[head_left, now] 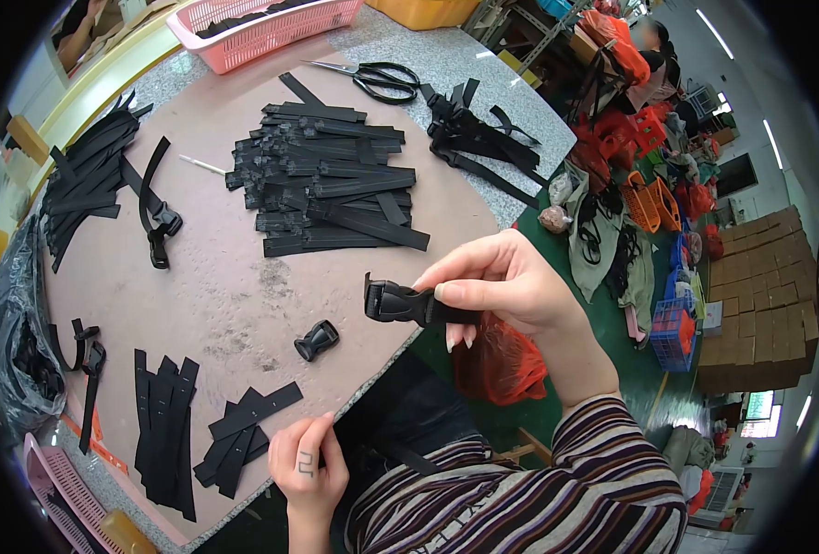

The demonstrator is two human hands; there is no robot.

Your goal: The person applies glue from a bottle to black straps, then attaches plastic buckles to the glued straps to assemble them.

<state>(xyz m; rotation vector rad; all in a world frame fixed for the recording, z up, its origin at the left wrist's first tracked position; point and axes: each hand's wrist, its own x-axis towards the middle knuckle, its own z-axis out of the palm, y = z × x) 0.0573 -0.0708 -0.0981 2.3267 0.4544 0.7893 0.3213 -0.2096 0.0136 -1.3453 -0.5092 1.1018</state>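
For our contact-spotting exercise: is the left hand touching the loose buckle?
Apart. The head view shows a plain gap: bare table lies between the left hand and the loose buckle.

straps, scissors, 1 loose buckle on table

A striped top is worn, its narrow bands woven or printed in black, white and brownish purple. The right sleeve is cut short and loose, and the forearm is left uncovered below its hem. Pale lettering is set across the front (only partly legible among the folds). Dark cloth is seen over the lap. The back of the left hand is marked with angular dark lines; on the right hand, the fingernails are grown slightly past the fingertips.
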